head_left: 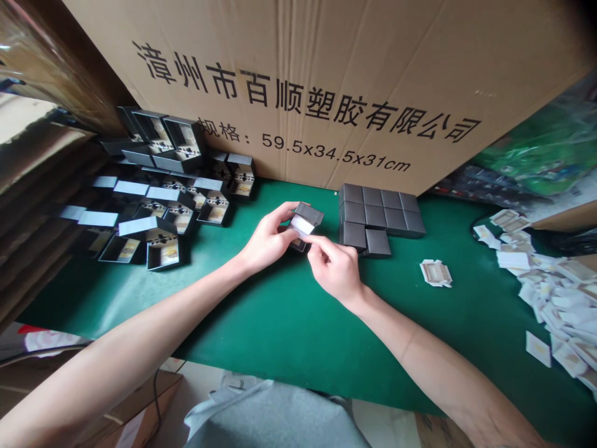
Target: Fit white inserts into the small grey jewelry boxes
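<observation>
A small dark jewelry box (310, 215) with a raised lid and a white lining sits in the grip of my left hand (270, 239), above the green tabletop. The thumb lies along the near side of the box and the fingers wrap behind it. My right hand (334, 267) is closed with its index finger stretched to the white part of the box; whether it pinches a small piece there is hidden. Closed dark boxes (380, 214) stand packed in a block just right of my hands. Apart from them lies a white insert (436, 273).
Many open dark boxes (163, 254) with pale inserts crowd the left side, some stacked. White inserts (566, 298) form a loose heap at the right edge. A big printed carton (303, 81) walls off the back of the green table (261, 323). Cardboard layers (46, 180) stand far left.
</observation>
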`<state>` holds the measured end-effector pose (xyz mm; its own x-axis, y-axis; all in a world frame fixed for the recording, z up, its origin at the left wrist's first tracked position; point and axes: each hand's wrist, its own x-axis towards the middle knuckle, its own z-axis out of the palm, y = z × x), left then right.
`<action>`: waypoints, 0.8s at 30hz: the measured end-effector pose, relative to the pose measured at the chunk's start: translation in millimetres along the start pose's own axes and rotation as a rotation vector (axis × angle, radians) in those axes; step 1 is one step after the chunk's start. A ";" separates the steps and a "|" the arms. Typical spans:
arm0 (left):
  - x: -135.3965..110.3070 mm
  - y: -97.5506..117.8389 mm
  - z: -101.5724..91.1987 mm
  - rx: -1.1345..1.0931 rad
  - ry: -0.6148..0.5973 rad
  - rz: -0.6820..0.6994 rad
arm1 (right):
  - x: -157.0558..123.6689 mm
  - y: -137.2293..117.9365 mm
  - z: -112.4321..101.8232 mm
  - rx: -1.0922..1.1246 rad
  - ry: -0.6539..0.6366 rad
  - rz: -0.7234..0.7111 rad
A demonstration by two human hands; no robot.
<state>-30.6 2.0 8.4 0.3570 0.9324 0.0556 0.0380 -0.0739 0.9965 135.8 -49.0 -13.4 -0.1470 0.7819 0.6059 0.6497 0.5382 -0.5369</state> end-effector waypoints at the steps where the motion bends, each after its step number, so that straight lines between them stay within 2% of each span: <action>1: 0.0 0.7 0.1 -0.001 0.006 -0.003 | 0.0 -0.1 0.0 0.003 0.003 0.002; 8: -0.2 3.6 0.9 0.007 0.025 -0.026 | -0.1 -0.2 0.1 -0.009 0.007 0.044; 15: 0.4 2.9 1.4 -0.010 0.031 -0.026 | 0.3 1.4 2.9 -0.028 -0.064 0.122; 24: 1.4 0.1 1.9 -0.005 0.040 -0.011 | -0.3 2.2 3.5 -0.048 -0.084 0.132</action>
<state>-28.3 2.6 8.5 0.3189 0.9466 0.0473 0.0373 -0.0625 0.9973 134.7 -46.9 -16.8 -0.1188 0.8695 0.4795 0.7022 0.4150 -0.5785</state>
